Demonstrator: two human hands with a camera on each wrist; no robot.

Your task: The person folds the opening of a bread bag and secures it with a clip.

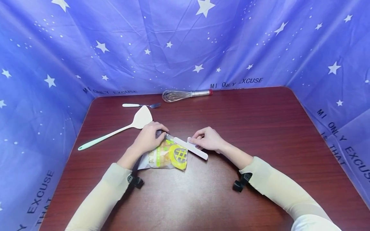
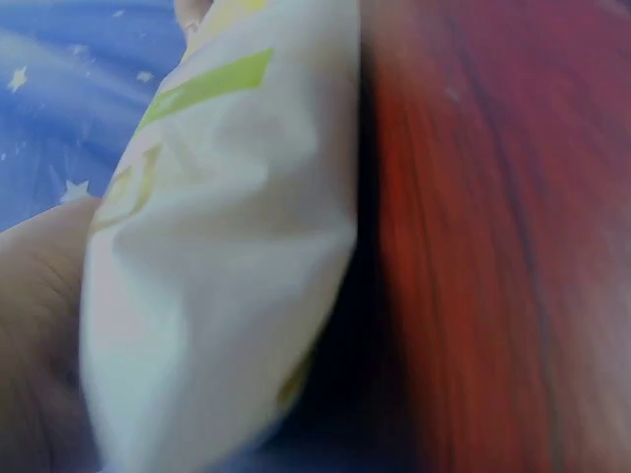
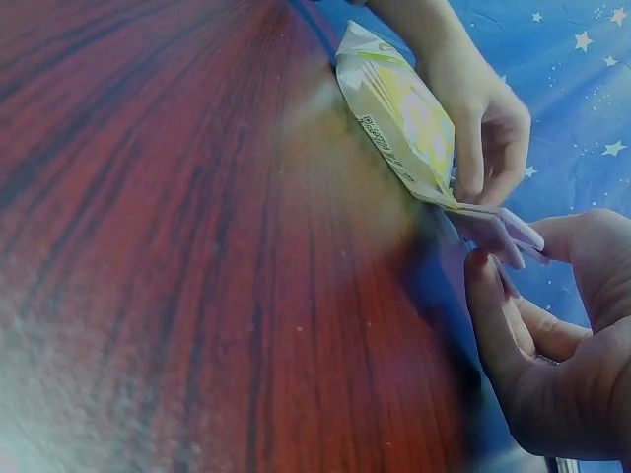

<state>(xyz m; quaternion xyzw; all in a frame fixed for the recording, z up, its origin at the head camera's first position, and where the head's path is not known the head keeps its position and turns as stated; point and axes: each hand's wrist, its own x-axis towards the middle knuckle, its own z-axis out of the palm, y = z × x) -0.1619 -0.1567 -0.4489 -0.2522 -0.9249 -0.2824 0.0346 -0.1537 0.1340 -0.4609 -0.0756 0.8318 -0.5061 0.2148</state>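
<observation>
Right fingers [image 1: 199, 132] pinch the white clip [image 1: 199, 153], positioned at the edge of the bag [image 1: 162, 159] left fingers [image 1: 160, 125] grip; closure unconfirmed.

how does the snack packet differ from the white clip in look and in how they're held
The packet is printed in yellow and green, while the clip is plain white. The packet is wide and plump; the clip is a long, narrow bar with a small tab. The left hand holds the packet near its upper edge, whereas the right hand pinches the clip by its tab. Both are in hand, meeting at the packet's edge.
</observation>
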